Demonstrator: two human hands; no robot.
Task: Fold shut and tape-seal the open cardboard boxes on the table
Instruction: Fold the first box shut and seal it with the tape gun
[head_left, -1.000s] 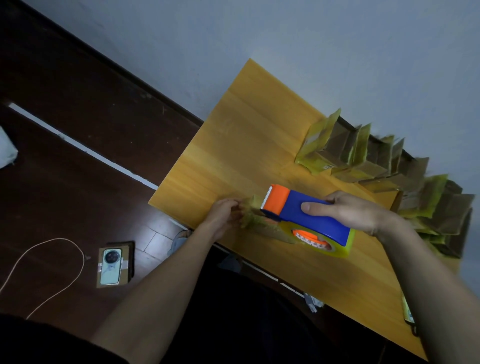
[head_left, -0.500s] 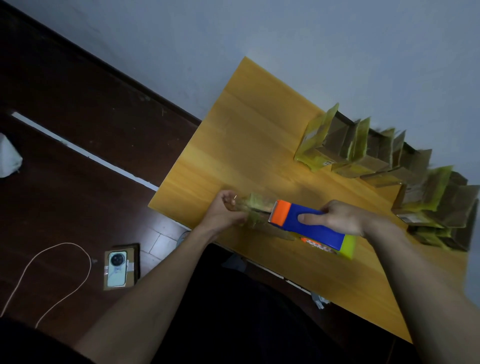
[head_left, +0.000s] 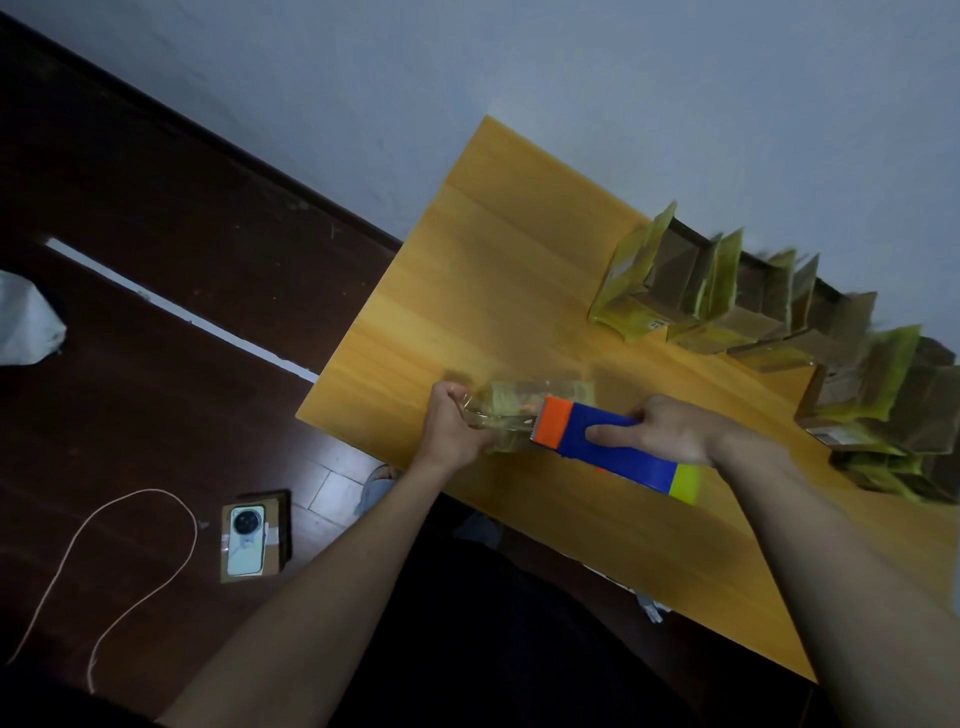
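Right hand (head_left: 670, 431): my fingers are wrapped around the blue body of the tape dispenser (head_left: 618, 452); I hold it low over the tabletop (head_left: 498, 270), its orange end toward my left hand.
Left hand (head_left: 452, 426): it pinches the free end of the clear tape (head_left: 506, 410), pulled out from the orange end of the dispenser.
Tape: I judge it thin, soft and sticky; it may fold on itself, so I take only the end and keep it stretched.
Dispenser: hard plastic and, I think, light; best held at the middle, away from the toothed edge.
Open boxes (head_left: 779, 312): in a row beyond the dispenser, near the wall, flaps up, not yet sealed.
Boxes, handling: cardboard is probably light and stiff, and may slide; hold the flaps down.
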